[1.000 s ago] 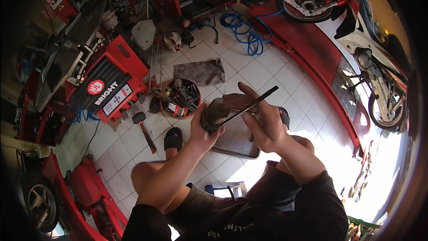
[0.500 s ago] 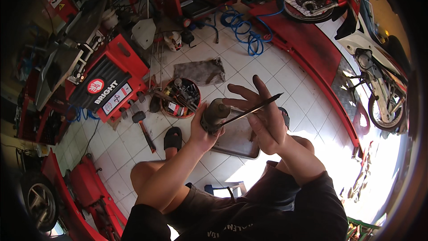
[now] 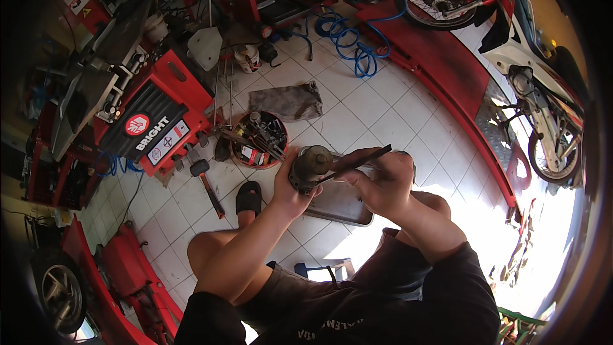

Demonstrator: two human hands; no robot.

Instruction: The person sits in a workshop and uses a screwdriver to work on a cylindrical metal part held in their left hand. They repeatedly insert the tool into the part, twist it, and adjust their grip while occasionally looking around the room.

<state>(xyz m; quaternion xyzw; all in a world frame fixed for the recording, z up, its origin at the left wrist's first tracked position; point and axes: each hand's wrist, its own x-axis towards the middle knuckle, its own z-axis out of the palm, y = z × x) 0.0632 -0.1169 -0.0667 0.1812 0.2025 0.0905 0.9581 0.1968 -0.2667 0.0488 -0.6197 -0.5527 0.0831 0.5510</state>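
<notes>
Gripping a round metal part [image 3: 313,160] in left hand [image 3: 292,191], thin dark rod [image 3: 379,153] in right hand [image 3: 389,185], with white letters [image 3: 152,133] on red machine [image 3: 167,99] at left.

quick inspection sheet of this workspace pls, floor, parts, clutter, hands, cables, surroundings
Surface: white tiled floor, dark smudges, brightly lit toward lower right
Job's things: cylindrical metal part held up; dark rod with one end at the part; metal tray lower down
Clutter: mallet, dirty grey rag and filled orange-red container on the floor
Hands: left hand wrapped around the part; right hand at the rod, fingers curled, grip unclear
Cables: loosely coiled blue hose on the floor
Surroundings: red machine left; red platform and motorcycle right
</notes>
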